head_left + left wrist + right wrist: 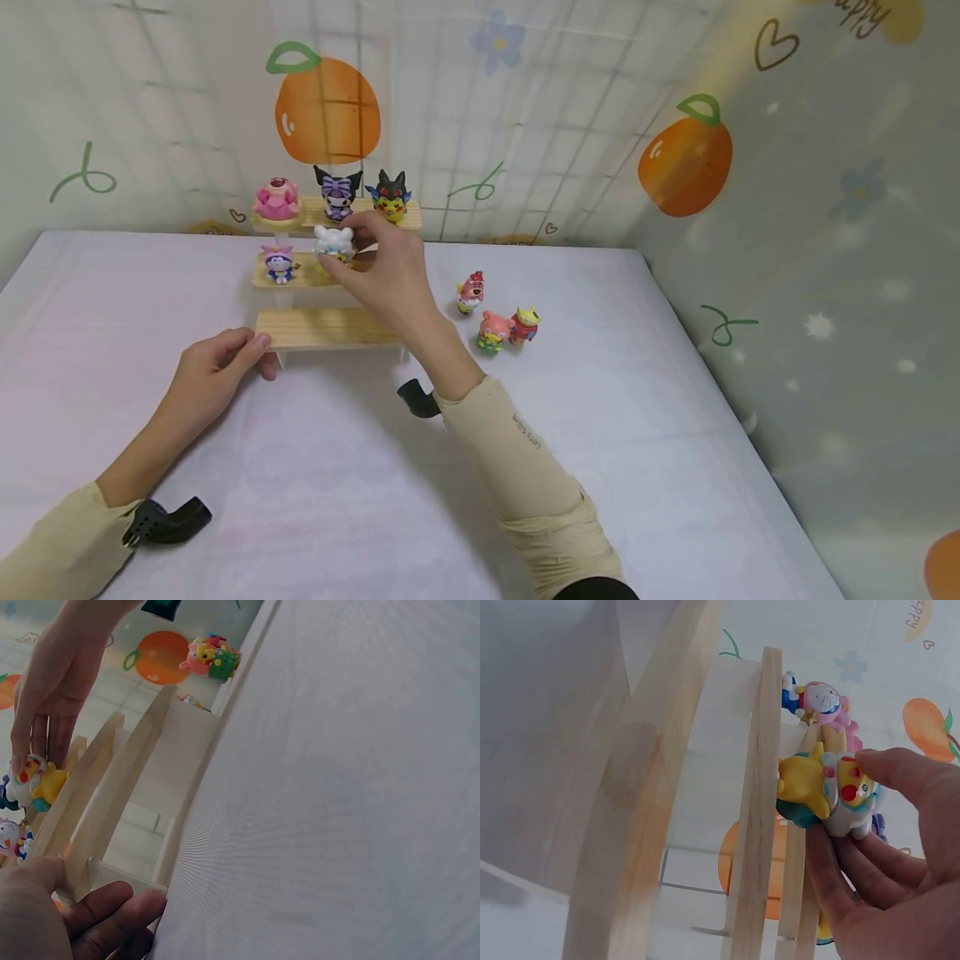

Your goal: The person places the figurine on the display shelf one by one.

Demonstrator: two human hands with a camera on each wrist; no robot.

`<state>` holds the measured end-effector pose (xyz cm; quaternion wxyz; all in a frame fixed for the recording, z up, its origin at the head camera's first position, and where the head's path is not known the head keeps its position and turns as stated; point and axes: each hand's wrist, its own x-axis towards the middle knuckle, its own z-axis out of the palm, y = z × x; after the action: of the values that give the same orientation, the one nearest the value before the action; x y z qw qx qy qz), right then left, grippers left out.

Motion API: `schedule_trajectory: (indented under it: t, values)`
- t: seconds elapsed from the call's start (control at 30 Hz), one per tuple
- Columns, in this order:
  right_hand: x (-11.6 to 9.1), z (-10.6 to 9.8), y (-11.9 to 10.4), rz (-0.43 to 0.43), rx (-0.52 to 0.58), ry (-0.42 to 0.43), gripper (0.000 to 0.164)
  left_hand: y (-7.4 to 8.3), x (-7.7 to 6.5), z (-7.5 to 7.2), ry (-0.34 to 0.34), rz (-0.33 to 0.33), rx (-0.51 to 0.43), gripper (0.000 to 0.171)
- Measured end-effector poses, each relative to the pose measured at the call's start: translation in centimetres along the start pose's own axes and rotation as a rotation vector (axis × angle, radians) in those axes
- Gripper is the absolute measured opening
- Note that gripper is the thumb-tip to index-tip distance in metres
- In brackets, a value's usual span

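Observation:
My right hand (397, 271) pinches a yellow figurine in a white hood (821, 784) between thumb and fingers. This figurine stands at the middle tier of a three-tier wooden display stand (330, 327), its feet at the board in the right wrist view. My left hand (213, 371) grips the left end of the lowest board, thumb at the edge and fingers below. To the left on the middle tier sits a figurine with a pink hat (278, 264). The top tier bears a pink bear figurine (277, 201), a black-and-purple figurine (338, 194) and a black-eared figurine (391, 197).
Right of the stand, on the white-covered table (637, 433), are a figurine with a red top (471, 292), a pink-headed figurine (495, 331) and a green-headed figurine (524, 325). A curtain printed with oranges (327, 110) hangs behind.

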<state>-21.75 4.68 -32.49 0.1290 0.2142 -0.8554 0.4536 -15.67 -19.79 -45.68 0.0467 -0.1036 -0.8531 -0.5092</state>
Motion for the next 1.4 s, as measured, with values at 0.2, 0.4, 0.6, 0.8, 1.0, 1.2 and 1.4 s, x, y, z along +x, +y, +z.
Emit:
schedule_trajectory:
  t: [0.2, 0.4, 0.6, 0.8, 1.0, 1.2, 1.4]
  values:
    - [-0.6, -0.5, 0.2, 0.004, -0.062, 0.016, 0.052, 0.0, 0.0, 0.0, -0.004, 0.000, 0.006, 0.037]
    - [-2.2, -2.0, 1.2, 0.004, -0.140, 0.044, 0.058, 0.3, 0.0, 0.1, 0.000, 0.003, 0.007, 0.037]
    - [-4.2, -4.6, 3.3, -0.016, -0.174, 0.053, 0.047, 0.3, 0.1, 0.0, 0.008, 0.020, 0.015, 0.037]
    - [-5.6, -8.2, 5.5, -0.046, -0.155, 0.096, 0.036, -0.1, -0.1, 0.1, 0.000, 0.001, 0.016, 0.039]
    - [-7.3, -13.6, 8.2, 0.025, -0.163, 0.141, 0.033, 0.0, 0.0, 0.4, -0.004, 0.002, 0.003, 0.038]
    - [-8.7, -18.4, 10.8, 0.141, -0.195, 0.168, 0.029, 0.1, 0.1, 0.3, -0.005, 0.017, 0.013, 0.038]
    - [-8.9, -19.7, 11.5, 0.211, -0.143, 0.042, 0.028, 0.2, 0.0, 0.0, -0.008, 0.001, 0.028, 0.038]
